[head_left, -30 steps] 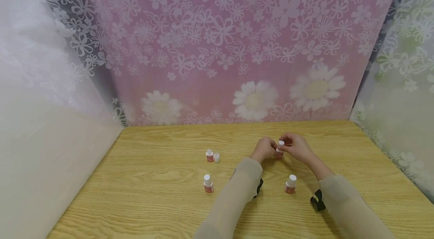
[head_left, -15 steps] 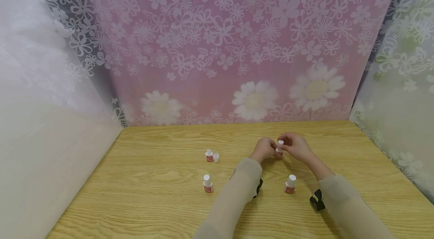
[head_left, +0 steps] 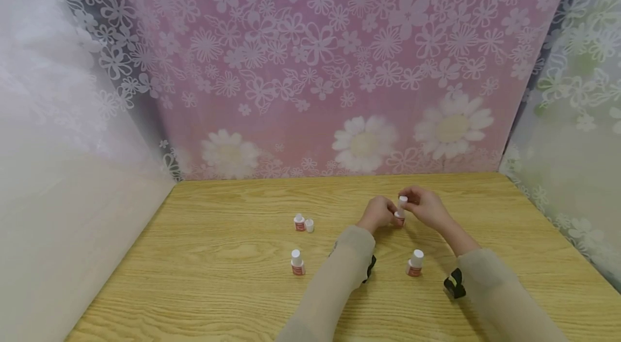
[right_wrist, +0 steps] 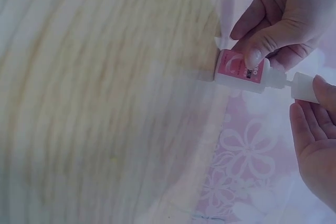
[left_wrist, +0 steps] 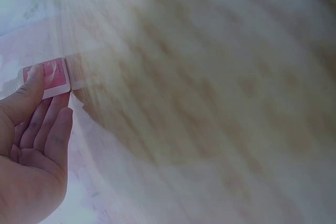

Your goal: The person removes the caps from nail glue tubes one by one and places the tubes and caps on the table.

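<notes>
My left hand (head_left: 380, 213) pinches a small white bottle (right_wrist: 241, 70) with a red label between thumb and fingers, and the bottle stands upright on the table. In the left wrist view my thumb lies across the bottle's label (left_wrist: 54, 73). With thumb and fingers my right hand (head_left: 426, 209) pinches the white cap (head_left: 402, 202) above that bottle. The right wrist view has the cap lifted off the neck, its lower end at the tip of the bottle's narrow nozzle (right_wrist: 289, 83).
At the middle left an uncapped bottle (head_left: 299, 223) stands beside its loose white cap (head_left: 310, 226). Nearer me stand two capped bottles, one bottle (head_left: 298, 263) left of my left forearm and another bottle (head_left: 415, 264) between my forearms. A flowered curtain (head_left: 291, 88) closes off the table's back.
My right hand has risen slightly and drawn the cap up off the bottle's neck. The left hand keeps its hold on the bottle in the same place.
</notes>
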A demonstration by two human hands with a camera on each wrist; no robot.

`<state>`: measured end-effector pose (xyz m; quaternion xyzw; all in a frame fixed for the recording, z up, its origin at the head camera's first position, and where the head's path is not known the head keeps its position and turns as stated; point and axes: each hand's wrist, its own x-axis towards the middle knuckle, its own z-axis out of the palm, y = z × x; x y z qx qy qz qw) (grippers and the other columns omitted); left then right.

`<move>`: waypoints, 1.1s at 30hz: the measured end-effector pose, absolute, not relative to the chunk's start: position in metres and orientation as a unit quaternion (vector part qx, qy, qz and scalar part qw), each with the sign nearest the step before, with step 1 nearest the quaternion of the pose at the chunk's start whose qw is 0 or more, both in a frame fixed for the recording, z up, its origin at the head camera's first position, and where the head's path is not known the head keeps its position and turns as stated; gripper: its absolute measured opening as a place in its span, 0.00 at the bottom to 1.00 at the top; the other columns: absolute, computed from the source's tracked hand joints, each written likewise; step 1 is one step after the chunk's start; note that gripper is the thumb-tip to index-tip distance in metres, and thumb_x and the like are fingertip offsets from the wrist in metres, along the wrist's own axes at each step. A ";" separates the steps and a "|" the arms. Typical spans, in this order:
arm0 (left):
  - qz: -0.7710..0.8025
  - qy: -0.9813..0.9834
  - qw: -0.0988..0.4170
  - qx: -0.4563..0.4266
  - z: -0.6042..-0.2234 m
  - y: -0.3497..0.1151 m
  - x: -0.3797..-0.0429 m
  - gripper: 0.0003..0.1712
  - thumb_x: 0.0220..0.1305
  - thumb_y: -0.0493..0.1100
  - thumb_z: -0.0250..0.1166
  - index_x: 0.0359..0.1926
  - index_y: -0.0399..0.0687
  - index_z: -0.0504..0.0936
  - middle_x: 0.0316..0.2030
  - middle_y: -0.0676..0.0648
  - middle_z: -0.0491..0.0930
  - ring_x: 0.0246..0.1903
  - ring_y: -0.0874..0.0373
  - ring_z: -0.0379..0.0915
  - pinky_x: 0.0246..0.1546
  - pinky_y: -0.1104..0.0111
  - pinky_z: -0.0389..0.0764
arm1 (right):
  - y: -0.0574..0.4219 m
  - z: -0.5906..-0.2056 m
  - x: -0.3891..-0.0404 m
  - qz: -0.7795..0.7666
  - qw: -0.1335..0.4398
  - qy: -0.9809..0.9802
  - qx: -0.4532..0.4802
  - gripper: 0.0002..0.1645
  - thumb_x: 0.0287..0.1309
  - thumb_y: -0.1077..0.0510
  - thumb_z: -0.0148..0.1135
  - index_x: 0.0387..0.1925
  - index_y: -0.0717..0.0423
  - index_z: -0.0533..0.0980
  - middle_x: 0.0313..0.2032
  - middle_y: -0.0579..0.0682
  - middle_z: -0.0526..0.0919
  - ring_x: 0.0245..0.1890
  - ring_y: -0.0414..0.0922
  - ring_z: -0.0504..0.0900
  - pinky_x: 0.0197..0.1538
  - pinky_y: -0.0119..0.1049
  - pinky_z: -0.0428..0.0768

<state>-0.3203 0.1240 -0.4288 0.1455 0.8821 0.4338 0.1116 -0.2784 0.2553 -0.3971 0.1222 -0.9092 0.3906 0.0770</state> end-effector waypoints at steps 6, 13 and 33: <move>0.425 0.886 0.109 0.151 -0.428 0.123 -0.320 0.08 0.38 0.39 0.74 0.21 0.44 0.82 0.19 0.56 0.76 0.22 0.66 0.66 0.24 0.75 0.68 | 0.257 -0.393 -0.278 0.384 0.082 -0.912 0.118 0.14 0.55 0.66 0.56 0.44 0.70 0.71 0.40 0.63 0.76 0.41 0.58 0.75 0.40 0.47 0.74; 0.420 0.888 0.108 0.153 -0.428 0.124 -0.320 0.08 0.38 0.39 0.74 0.21 0.44 0.82 0.19 0.56 0.75 0.21 0.65 0.65 0.23 0.75 0.68 | 0.258 -0.388 -0.276 0.393 0.087 -0.908 0.119 0.16 0.56 0.65 0.56 0.45 0.70 0.70 0.42 0.64 0.76 0.42 0.58 0.75 0.41 0.47 0.73; 0.413 0.891 0.101 0.160 -0.427 0.124 -0.320 0.09 0.37 0.39 0.75 0.22 0.43 0.83 0.18 0.56 0.76 0.20 0.66 0.65 0.23 0.76 0.68 | 0.256 -0.377 -0.275 0.405 0.084 -0.903 0.110 0.13 0.57 0.63 0.56 0.43 0.66 0.71 0.40 0.62 0.76 0.43 0.57 0.75 0.41 0.47 0.73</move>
